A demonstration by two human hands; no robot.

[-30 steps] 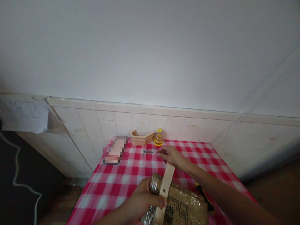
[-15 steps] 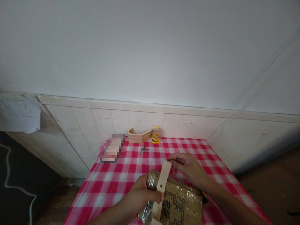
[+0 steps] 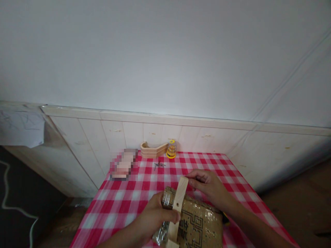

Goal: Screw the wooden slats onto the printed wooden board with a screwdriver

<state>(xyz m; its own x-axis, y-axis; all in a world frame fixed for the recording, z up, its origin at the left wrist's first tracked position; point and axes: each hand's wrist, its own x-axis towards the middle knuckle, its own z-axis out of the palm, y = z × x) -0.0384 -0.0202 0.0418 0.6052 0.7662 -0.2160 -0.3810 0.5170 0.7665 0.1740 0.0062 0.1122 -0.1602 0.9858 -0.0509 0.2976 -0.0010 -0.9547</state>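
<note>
My left hand (image 3: 161,213) is closed round a pale wooden hook (image 3: 181,191) and presses it against a tape-wrapped cardboard block (image 3: 204,224). The thumb lies across the wood, just below a small round hole or screw head. My right hand (image 3: 205,181) has its fingertips pinched at the far end of the wooden piece; what they hold, if anything, is too small to make out. Beneath my right forearm, a yellow and black object (image 3: 226,219) shows in part beside the block. The lower end of the wood runs out of view.
Against the wall stand several stacked wooden hooks (image 3: 153,150) and a clear container with a yellow base (image 3: 171,150). A small pile of dark screws (image 3: 159,165) lies on the checked tablecloth (image 3: 124,196). A blurred-out flat object (image 3: 124,165) is at the left edge.
The block's right side has shifted slightly left and down, and less of the yellow and black object shows. Both hands keep nearly the same place.
</note>
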